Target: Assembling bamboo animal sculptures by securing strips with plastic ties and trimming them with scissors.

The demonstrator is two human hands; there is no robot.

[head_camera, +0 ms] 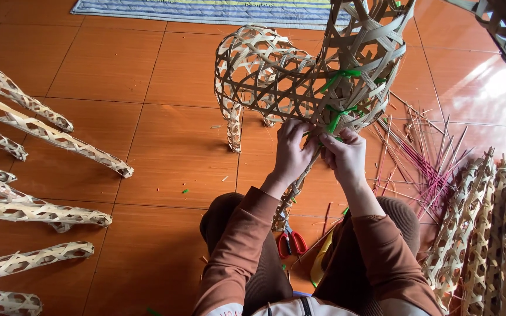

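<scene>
Hands are working at the chest of a woven bamboo animal frame point(300, 82) standing on the floor just ahead of them. Left hand point(293, 151) and right hand point(344, 155) are both pinching closed on green ties point(336, 117). Risk, as judged: tie slipping, so the tubular leg point(291, 196) below the hands is sagging loose. Orange tiled floor point(147, 117); red scissors point(291, 241) lying near the wrists; woven tubes point(60, 146) well off the left hand.
</scene>
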